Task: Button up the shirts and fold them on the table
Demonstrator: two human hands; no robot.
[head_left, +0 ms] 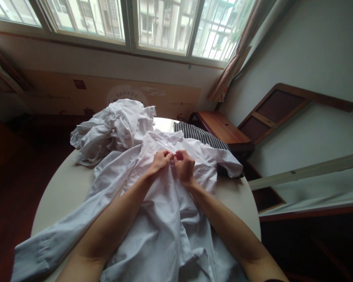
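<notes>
A white long-sleeved shirt (155, 219) lies spread over a round table, its collar toward the window and one sleeve stretched to the lower left. Just below the collar, my left hand (162, 159) pinches the front edge of the shirt. Close beside it, my right hand (183, 164) is also closed on the front edge, the fingertips of both hands nearly meeting. Whatever small part sits between the fingertips, such as a button, is too small to make out.
A heap of crumpled white cloth (114, 129) sits at the table's back left. Behind the shirt's right shoulder lies a black-and-white striped cloth item (202, 135). The cream table (59, 199) has a curved edge. A wooden chair or bench (223, 125) stands beyond it, near the wall.
</notes>
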